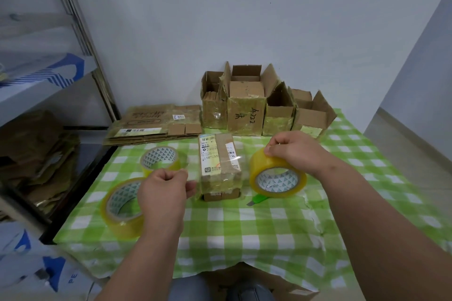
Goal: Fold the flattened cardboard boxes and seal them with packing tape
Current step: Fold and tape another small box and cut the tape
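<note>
A surface under a green-and-white checked cloth fills the lower frame, against a pale wall. The small taped cardboard box lies at its centre. The right hand grasps a yellowish roll of packing tape; the left hand pinches the clear strip end. A metal shelf stands at left.

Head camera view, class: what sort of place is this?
Probably a small packing or storage room: a stack of flattened cartons, open boxes on the checked tablecloth, and metal shelving.
</note>
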{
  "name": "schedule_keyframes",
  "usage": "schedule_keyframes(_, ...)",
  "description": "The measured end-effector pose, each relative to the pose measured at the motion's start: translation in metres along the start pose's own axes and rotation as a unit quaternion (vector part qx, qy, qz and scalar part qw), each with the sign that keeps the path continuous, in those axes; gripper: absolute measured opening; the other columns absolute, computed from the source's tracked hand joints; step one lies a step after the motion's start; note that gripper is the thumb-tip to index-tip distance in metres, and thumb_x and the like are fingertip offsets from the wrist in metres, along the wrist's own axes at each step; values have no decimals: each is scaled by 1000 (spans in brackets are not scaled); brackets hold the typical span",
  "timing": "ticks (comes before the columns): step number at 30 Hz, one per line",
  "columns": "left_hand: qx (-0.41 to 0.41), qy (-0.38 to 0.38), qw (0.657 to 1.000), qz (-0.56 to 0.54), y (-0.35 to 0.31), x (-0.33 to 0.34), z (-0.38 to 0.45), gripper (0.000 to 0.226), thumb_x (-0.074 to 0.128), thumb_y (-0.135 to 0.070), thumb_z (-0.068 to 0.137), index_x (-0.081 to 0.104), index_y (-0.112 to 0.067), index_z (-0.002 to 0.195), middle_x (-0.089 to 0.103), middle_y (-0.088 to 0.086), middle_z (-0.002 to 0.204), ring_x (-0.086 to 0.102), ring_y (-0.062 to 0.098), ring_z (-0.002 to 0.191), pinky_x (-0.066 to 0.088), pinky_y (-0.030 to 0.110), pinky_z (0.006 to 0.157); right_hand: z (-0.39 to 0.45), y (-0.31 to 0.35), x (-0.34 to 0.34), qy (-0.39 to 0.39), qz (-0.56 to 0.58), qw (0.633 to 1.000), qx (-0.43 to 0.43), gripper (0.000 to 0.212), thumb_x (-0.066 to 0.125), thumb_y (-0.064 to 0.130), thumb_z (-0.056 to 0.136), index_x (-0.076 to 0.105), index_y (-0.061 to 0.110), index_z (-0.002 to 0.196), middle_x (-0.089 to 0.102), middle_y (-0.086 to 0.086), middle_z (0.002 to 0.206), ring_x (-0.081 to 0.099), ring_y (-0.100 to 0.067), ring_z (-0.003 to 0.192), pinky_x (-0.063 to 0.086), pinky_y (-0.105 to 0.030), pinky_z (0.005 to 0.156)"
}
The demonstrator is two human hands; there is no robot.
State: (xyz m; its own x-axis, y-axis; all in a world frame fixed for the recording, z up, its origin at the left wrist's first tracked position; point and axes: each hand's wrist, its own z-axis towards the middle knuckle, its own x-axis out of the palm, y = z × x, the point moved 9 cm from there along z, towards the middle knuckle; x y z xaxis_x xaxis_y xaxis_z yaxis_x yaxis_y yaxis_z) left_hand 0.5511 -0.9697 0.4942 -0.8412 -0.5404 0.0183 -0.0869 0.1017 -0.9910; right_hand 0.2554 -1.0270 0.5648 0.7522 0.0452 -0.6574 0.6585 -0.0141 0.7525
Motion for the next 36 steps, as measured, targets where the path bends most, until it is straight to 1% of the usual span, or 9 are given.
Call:
schedule_keyframes(3,-24,-9,1000,-13,9,-1,2,28,68,-1,85,50,-8,65,59,1,47,69,19,52,61,39,67,2,0,3,6,-18,1000,3,14,70,32,85,72,19,80,66,20,80,59,-5,86,43,-29,71)
schedule_keyframes(9,-67,18,998,6,23,8,5,22,67,-1,79,49,-9,69,55,10,59,61,20,44,57,39,67,2,1,10,9,-60,998,8,17,66,31,83,67,15,77,66,7,81,60,-20,89,45,-48,94)
schedule_keyframes(12,-67,46,996,43,28,13,6,24,67,-2,77,47,-10,66,54,9,50,51,23,47,51,39,62,3,5,16,-1,-103,995,7,13,61,32,85,64,22,79,64,11,78,57,-15,86,35,-40,93)
schedule_keyframes(16,-65,75,992,81,30,22,5,16,67,-8,82,54,-9,73,60,9,62,55,24,57,55,38,63,-1,17,27,-14,-139,990,-13,7,56,34,88,52,35,83,63,9,81,53,-17,93,20,-34,91)
schedule_keyframes(20,-8,58,985,160,17,21,9,28,74,-19,80,54,-15,98,61,0,93,60,21,84,57,46,78,-8,33,29,-34,-171,981,-83,19,54,28,93,50,37,76,56,14,102,53,-9,98,12,-31,94)
schedule_keyframes(25,193,132,939,253,-16,43,-3,51,61,7,86,57,-39,108,52,-11,115,54,6,99,43,19,72,-12,38,35,-9,-185,978,-100,23,50,29,97,52,41,77,55,13,103,49,-10,95,27,-41,104)
schedule_keyframes(29,254,181,904,291,-29,56,-11,47,47,10,91,74,-23,112,50,-15,118,52,-11,99,38,0,73,-19,31,27,-14,-110,989,-95,13,60,37,90,63,38,78,57,11,102,51,-11,98,34,-46,105)
schedule_keyframes(32,256,154,902,313,-33,56,-8,26,57,-17,96,73,-22,116,44,-15,108,47,12,108,39,20,86,-22,31,23,-18,-111,988,-105,15,61,32,90,63,43,80,57,13,106,51,-11,106,31,-46,108)
schedule_keyframes(36,217,179,896,343,-30,63,-7,30,64,-33,94,68,-28,123,43,-9,106,54,5,86,40,26,77,-23,40,29,-23,-220,967,-130,28,49,24,95,68,43,91,49,15,112,45,-11,115,15,-40,110)
